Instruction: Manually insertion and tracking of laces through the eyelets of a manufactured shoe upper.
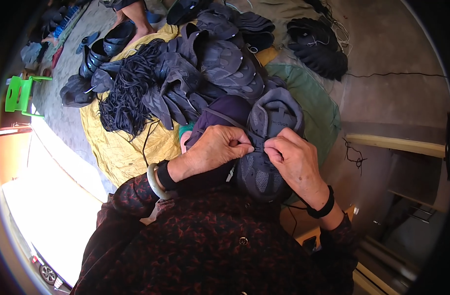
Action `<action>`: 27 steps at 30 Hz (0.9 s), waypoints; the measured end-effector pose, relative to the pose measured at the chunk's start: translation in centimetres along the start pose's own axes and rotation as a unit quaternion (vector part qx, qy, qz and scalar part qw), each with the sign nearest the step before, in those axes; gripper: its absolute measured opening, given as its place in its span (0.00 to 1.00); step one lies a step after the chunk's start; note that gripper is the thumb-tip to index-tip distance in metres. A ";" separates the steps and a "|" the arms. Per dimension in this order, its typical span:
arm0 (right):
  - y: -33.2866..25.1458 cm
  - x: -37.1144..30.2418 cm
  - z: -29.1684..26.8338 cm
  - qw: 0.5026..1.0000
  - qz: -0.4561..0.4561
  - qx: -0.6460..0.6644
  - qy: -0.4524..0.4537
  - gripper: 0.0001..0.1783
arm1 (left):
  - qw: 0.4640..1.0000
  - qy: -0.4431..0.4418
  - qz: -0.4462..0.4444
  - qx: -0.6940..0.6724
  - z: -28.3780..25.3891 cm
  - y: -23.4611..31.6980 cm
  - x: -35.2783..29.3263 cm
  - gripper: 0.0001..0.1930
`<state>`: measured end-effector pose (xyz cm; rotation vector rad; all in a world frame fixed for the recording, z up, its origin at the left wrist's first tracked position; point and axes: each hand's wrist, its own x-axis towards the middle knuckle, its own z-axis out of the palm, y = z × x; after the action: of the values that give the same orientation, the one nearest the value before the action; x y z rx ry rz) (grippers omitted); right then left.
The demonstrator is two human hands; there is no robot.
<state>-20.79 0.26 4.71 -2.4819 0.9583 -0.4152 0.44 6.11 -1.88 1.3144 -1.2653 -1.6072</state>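
The left hand is angling inward, its thumb and index finger pinching together; the right hand is facing it, knuckles raised, fingers curling and pinching too. Both forearms are slanting toward each other, backs of the hands facing up.

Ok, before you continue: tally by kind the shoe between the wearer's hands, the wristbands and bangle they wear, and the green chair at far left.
Dark gray mesh shoe between left hand and right hand: 1
Black wristbands, one per wrist: 2
Pale, ring-shaped bangle: 1
Bright green chair: 1
Total: 5
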 end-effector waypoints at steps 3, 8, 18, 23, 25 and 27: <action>-0.1 0.0 0.1 1.000 0.006 0.002 0.005 0.07 | 1.000 0.006 0.009 0.018 0.1 -0.4 0.2 0.07; 0.0 0.0 0.3 1.000 0.018 0.013 0.003 0.06 | 1.000 -0.022 -0.015 0.005 -0.2 0.5 0.3 0.08; -0.2 0.1 0.2 1.000 0.021 -0.004 -0.005 0.05 | 0.914 0.090 0.279 0.282 1.5 1.0 0.8 0.07; -0.2 0.1 0.1 1.000 0.021 0.002 -0.009 0.04 | 0.985 0.009 0.088 0.150 1.0 1.7 1.0 0.09; -0.4 0.0 0.0 1.000 0.016 -0.001 -0.012 0.04 | 0.981 0.007 0.097 0.167 0.6 1.0 0.8 0.10; -0.3 0.1 0.1 1.000 0.012 -0.005 -0.014 0.04 | 0.965 0.015 0.113 0.237 0.0 1.0 0.5 0.11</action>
<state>-20.53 0.47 4.83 -2.4757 0.9790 -0.3678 0.27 5.38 -1.09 1.4000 -1.7833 -1.1603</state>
